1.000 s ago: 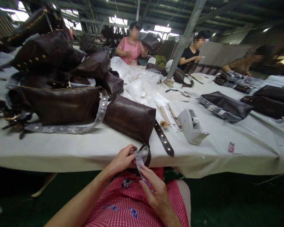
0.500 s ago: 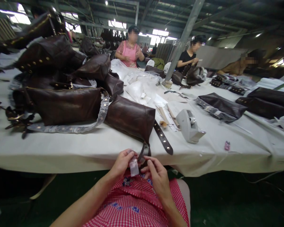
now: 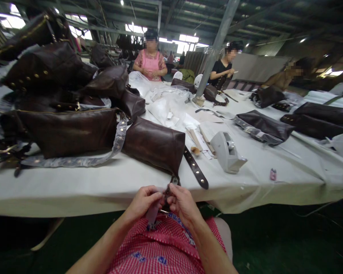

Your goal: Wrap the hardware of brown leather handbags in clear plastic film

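One plastic strip point(image 3: 152, 214) in left grip point(image 3: 144, 201); right grip point(image 3: 185, 202) seemingly pinching strap point(image 3: 167, 193); bag point(image 3: 156, 144) beyond.

From my head, the lone camera looks forward and down: my left grip point(image 3: 143, 201) and right grip point(image 3: 184, 201) near, counter point(image 3: 257, 173) beyond, people point(image 3: 151, 64) farther off.

- bag point(image 3: 156, 144): smooth leather look, kinda glossy
- strap point(image 3: 194, 166): leathery too, shiny metal studs point(image 3: 198, 173)
- strip point(image 3: 152, 214): thin filmy plastic
- counter point(image 3: 103, 186): smooth, bit of a sheen
- dispenser point(image 3: 224, 154): hard plastic, pretty matt
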`<action>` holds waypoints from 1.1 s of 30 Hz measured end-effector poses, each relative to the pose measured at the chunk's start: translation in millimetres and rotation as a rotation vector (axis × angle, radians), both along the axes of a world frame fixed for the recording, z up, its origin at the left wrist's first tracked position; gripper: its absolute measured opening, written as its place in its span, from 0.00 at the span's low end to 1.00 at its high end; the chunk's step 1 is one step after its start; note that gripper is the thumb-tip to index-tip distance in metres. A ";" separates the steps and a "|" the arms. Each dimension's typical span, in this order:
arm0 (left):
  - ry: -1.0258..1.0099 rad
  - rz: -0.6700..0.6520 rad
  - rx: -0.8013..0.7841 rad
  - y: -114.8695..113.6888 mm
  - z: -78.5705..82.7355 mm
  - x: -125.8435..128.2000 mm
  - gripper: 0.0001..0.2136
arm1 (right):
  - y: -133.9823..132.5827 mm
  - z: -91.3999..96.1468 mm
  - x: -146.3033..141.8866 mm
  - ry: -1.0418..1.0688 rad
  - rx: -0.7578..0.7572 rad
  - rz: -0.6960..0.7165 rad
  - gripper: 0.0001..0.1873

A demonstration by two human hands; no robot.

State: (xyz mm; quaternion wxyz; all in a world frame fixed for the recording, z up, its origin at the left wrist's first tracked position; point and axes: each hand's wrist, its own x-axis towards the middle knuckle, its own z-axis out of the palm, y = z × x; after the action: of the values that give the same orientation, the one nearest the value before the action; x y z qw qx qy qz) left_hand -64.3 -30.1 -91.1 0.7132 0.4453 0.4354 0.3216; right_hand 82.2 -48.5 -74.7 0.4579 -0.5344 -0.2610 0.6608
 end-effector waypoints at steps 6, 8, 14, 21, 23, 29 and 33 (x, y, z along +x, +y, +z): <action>0.067 -0.019 0.057 -3.4 3.3 4.6 0.10 | 12.4 -9.1 -9.2 -0.784 0.138 -0.036 0.09; 0.076 -0.040 0.049 -3.9 2.5 1.3 0.10 | 12.2 -12.9 -4.2 -0.790 0.146 -0.023 0.07; 0.066 -0.092 -0.046 -0.9 -0.1 -13.2 0.10 | 6.6 2.2 23.8 -0.126 0.015 0.126 0.18; -0.001 -0.092 -0.008 -9.6 -7.4 -7.2 0.14 | 1.7 -9.4 17.9 -0.018 -0.036 -0.015 0.21; 0.005 -0.151 -0.020 -12.8 -8.7 -7.7 0.16 | -1.5 -15.6 15.7 -0.008 -0.050 -0.060 0.21; 0.216 -0.159 0.091 -10.8 -7.7 -9.6 0.13 | -2.4 -14.5 13.2 -0.041 -0.035 -0.033 0.17; 0.239 -0.121 0.066 -7.9 -6.8 -6.3 0.12 | 2.7 -14.3 7.8 -0.091 -0.016 -0.087 0.16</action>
State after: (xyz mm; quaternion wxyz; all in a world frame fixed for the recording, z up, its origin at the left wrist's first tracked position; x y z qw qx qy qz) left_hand -70.7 -38.0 -97.9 0.6591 0.5292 0.4790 0.2368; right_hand 89.9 -45.9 -89.0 0.4697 -0.5784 -0.2526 0.6173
